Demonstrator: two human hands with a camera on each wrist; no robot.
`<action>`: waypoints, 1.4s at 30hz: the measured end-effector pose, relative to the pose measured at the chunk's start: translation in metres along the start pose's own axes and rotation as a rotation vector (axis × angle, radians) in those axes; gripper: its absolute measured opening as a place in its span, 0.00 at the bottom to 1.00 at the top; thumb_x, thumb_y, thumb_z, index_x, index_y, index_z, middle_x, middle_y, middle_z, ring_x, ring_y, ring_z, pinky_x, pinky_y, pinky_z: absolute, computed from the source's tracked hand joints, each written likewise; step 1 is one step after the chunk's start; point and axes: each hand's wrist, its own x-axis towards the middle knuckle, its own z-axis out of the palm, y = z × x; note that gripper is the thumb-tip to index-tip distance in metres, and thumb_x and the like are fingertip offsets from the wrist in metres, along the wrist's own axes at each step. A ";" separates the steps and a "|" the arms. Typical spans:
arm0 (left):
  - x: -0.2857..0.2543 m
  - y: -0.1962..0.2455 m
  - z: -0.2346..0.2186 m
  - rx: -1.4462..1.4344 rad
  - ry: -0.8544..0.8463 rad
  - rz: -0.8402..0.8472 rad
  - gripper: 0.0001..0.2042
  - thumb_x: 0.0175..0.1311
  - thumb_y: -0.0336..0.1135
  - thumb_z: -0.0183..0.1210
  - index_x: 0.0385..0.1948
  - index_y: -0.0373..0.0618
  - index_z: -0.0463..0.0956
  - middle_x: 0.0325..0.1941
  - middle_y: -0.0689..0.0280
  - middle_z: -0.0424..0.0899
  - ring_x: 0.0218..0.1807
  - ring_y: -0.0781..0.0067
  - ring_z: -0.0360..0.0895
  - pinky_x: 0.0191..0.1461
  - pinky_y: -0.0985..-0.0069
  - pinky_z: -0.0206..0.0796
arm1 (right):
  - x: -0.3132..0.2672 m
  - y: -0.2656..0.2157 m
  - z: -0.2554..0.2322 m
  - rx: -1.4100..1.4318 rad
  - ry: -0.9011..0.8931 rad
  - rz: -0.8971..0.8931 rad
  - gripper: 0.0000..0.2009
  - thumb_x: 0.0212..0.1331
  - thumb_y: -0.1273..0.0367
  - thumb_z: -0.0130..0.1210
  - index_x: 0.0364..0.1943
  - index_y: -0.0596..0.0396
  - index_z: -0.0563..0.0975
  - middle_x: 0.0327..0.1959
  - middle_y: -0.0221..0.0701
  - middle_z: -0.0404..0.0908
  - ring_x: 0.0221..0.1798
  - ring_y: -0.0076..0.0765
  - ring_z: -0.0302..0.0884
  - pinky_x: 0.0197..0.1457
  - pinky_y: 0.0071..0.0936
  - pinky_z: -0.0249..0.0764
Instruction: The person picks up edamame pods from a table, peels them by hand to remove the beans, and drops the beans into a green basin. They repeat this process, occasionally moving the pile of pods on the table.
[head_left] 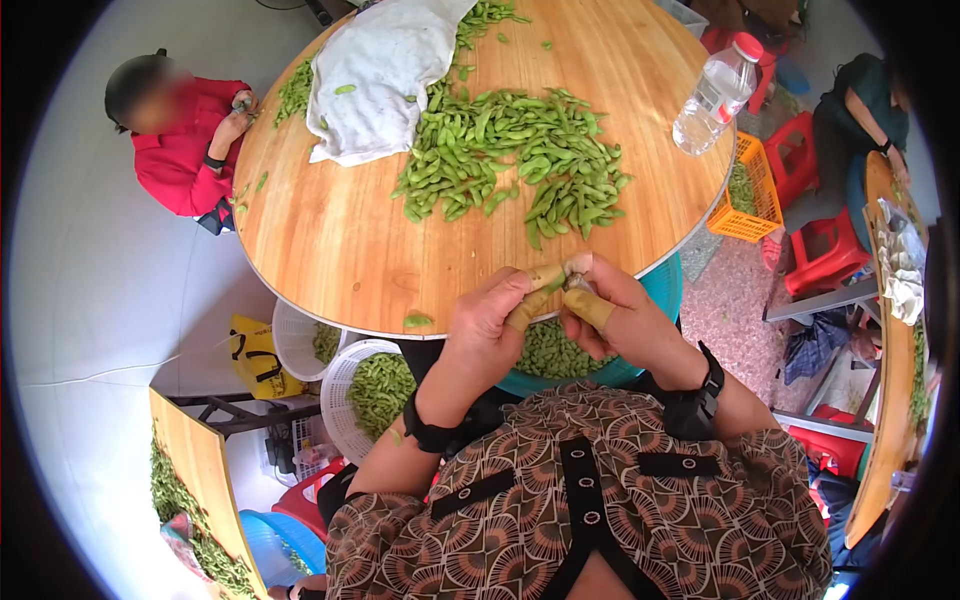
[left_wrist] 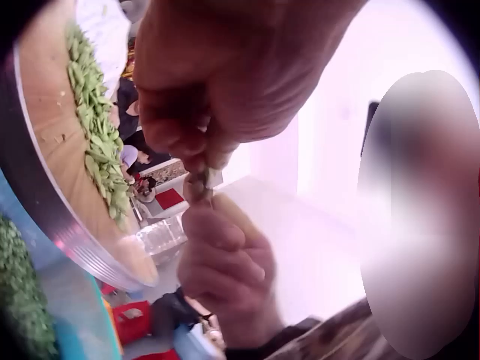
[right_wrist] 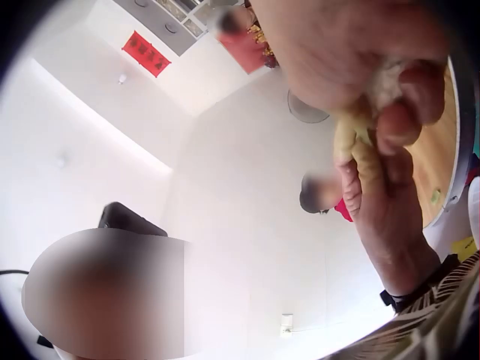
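Over the near edge of the round wooden table [head_left: 350,270], both hands meet at the fingertips. The left hand [head_left: 490,325] pinches a green pod [head_left: 553,284] between thumb and forefinger, both in yellowish coverings. Against the pod's other end, the right hand [head_left: 625,315] has its thumb and forefinger pinched together, also with yellowish coverings. In the left wrist view the left hand [left_wrist: 225,67] is above and the right hand [left_wrist: 229,274] below, fingertips touching. The right wrist view shows the right hand [right_wrist: 360,60] partly hiding the pod. A pile of pods [head_left: 470,150] lies beyond the hands.
A white cloth [head_left: 375,85] and a water bottle [head_left: 715,95] stand or lie on the table. Below its edge are a teal basin [head_left: 665,290] and white baskets [head_left: 340,405] with green contents. A person in red [head_left: 190,140] sits left; an orange crate [head_left: 765,190] is right.
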 end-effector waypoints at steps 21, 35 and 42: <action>-0.009 -0.009 0.021 0.205 0.237 0.013 0.02 0.60 0.27 0.57 0.31 0.39 0.76 0.28 0.63 0.79 0.25 0.68 0.75 0.27 0.77 0.62 | -0.004 -0.002 0.019 0.084 0.002 0.139 0.06 0.69 0.68 0.42 0.41 0.54 0.68 0.23 0.28 0.75 0.15 0.22 0.70 0.12 0.16 0.60; -0.014 -0.017 0.012 -0.518 0.024 -0.537 0.07 0.71 0.30 0.48 0.45 0.42 0.73 0.32 0.70 0.74 0.26 0.84 0.68 0.29 0.85 0.61 | -0.005 0.014 0.002 -0.057 0.019 -0.081 0.07 0.67 0.71 0.43 0.46 0.54 0.69 0.21 0.26 0.73 0.15 0.18 0.66 0.17 0.17 0.60; -0.007 -0.014 0.019 -0.019 0.084 -0.110 0.07 0.70 0.31 0.50 0.43 0.42 0.75 0.29 0.70 0.75 0.27 0.82 0.70 0.32 0.85 0.63 | -0.003 0.009 -0.004 -0.138 0.037 -0.085 0.08 0.67 0.70 0.44 0.47 0.54 0.69 0.21 0.26 0.73 0.15 0.18 0.66 0.18 0.17 0.61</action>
